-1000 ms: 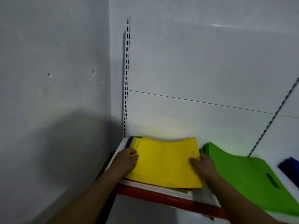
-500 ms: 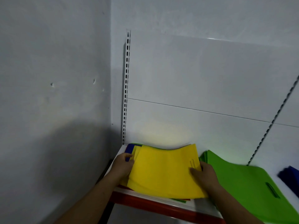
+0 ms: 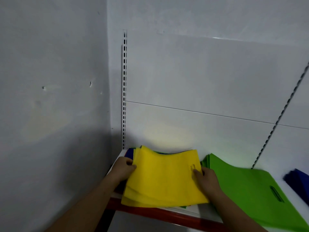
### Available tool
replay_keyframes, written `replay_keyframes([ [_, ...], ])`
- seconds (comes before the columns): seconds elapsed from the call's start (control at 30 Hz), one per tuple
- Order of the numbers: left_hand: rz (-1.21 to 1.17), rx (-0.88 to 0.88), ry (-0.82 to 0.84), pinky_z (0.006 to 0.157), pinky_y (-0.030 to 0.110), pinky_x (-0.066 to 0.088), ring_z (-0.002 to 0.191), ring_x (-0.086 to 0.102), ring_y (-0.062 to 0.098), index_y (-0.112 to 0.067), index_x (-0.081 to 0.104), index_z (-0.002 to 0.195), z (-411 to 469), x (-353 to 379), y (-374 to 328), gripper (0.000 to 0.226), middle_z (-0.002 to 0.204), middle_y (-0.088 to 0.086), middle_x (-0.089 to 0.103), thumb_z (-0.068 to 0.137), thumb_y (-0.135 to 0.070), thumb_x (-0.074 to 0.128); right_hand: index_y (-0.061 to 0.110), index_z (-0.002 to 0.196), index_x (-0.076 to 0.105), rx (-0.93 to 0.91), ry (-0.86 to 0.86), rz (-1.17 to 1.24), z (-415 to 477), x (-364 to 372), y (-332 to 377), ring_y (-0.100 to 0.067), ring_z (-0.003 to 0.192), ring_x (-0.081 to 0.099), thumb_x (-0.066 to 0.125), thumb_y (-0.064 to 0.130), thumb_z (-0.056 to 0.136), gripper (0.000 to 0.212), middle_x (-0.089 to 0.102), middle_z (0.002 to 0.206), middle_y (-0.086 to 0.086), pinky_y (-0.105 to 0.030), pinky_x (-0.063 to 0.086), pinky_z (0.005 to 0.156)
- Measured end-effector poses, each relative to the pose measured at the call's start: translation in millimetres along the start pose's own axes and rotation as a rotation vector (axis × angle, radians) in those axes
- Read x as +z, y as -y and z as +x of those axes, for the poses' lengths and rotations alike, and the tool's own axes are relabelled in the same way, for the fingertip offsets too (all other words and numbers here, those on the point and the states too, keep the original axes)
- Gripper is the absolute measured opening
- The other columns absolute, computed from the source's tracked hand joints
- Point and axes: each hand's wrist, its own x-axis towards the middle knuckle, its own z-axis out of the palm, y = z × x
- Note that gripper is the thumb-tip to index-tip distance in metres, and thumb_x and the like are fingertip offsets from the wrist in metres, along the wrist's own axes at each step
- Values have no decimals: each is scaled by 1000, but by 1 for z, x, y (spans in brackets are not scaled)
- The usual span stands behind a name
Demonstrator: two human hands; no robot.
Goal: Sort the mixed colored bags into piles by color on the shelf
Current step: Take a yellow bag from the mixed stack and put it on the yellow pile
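Observation:
A bundle of several yellow bags [image 3: 164, 177] lies on top of a mixed pile at the left end of the white shelf [image 3: 203, 212]. My left hand [image 3: 123, 169] grips the bundle's left edge, fingers curled round it. My right hand [image 3: 206, 180] holds the right edge near the handle slot, thumb on top. Blue and green bags [image 3: 129, 152] peek out beneath at the back left. A pile of green bags [image 3: 247, 190] lies to the right, apart from the yellow ones. Dark blue bags [image 3: 299, 181] sit at the far right edge.
The shelf has a red front lip [image 3: 160, 214]. A grey side wall [image 3: 55, 114] closes in the left; the white back panel [image 3: 200, 77] stands behind, with slotted uprights [image 3: 124, 91] at left and right.
Both hands have lifted the yellow bundle's far edge slightly and drawn it toward me, so it overhangs the front lip. My left hand has shifted from on top to gripping the left edge.

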Motion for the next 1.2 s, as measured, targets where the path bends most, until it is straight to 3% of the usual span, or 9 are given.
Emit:
replay_keyframes([
  [0.1,-127,26,-4,91,43,54,99,63,22,-23,63,101,0,-3,-6,8,111,6,66,99,-16,59,8,84,68,11,-5,67,-2,-5,10,-27,71,62,59,19,100,22,67,78,-15,-31,42,61],
  [0.33,-291,77,-33,73,37,55,90,65,26,-34,51,122,-5,-11,-19,30,109,6,65,104,-10,44,9,104,66,25,-45,197,3,-16,35,-32,88,67,58,23,100,16,70,97,-13,-47,56,82],
  [0.5,-356,84,18,73,38,53,99,63,27,-31,47,130,-8,-13,-26,50,116,3,62,95,5,46,12,112,62,29,-36,273,-5,-21,49,-21,87,66,60,14,99,14,68,101,-6,-30,49,67],
  [0.67,-357,101,-23,85,42,53,105,59,24,-28,45,135,-7,-10,-33,52,119,-2,57,94,2,51,14,111,63,-7,-77,209,-11,-30,48,-24,89,67,59,13,99,13,70,102,-8,-42,54,81],
  [0.77,-309,196,-63,77,34,50,99,59,23,-27,48,126,-7,0,-50,49,113,-1,60,91,6,51,20,111,58,-38,-141,107,-16,-46,44,-23,84,64,56,17,100,12,68,98,-5,-42,52,77],
  [0.87,-336,281,-29,67,29,48,93,63,23,-26,52,121,-7,26,-75,47,101,-8,64,91,10,49,22,120,52,-39,-228,33,-23,-75,34,-20,85,61,53,22,102,18,64,102,-4,-33,44,66],
  [0.97,-346,310,50,68,29,48,94,63,17,-25,53,127,-4,68,-101,47,107,-6,64,92,6,49,22,118,49,-19,-313,-28,-42,-118,13,-18,75,59,51,22,103,14,62,94,-4,-29,38,58],
  [1.07,-311,351,165,70,27,45,93,58,10,-27,50,130,-6,128,-136,47,110,-5,61,93,2,49,17,111,50,17,-397,-100,-72,-172,-18,-17,77,58,51,18,103,8,60,90,-2,-29,39,59],
  [1.2,-282,433,325,70,29,42,89,55,14,-24,48,130,-32,230,-197,49,110,0,58,91,6,49,12,101,50,133,-540,-147,-123,-257,-65,-20,77,56,51,14,103,3,56,87,-2,-30,38,59],
])
